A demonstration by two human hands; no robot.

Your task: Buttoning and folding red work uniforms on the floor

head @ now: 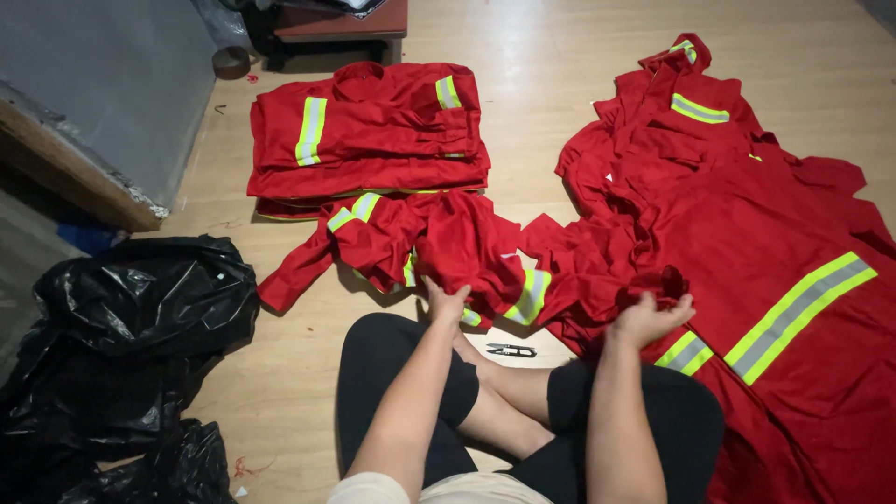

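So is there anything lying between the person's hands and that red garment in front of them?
Nothing visible does. The left hand already grips the crumpled red garment, and the right hand clutches red fabric at the edge of the loose heap. The small snips lie on the floor between the hands, off the cloth.

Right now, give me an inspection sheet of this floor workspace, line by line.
Surface: light wooden floor; the person sits cross-legged on it.
Job's things: crumpled red garment with reflective stripes, in front of the knees; folded stack of red garments behind it; loose heap of red garments on the right.
Clutter: small thread snips by the leg; black plastic bags on the left; tape roll far left.
Grippers: left hand grips the crumpled garment; right hand has its fingers bunched in the heap's cloth.
Cables: nothing seen.
Surroundings: grey board on the left, low red furniture at top.
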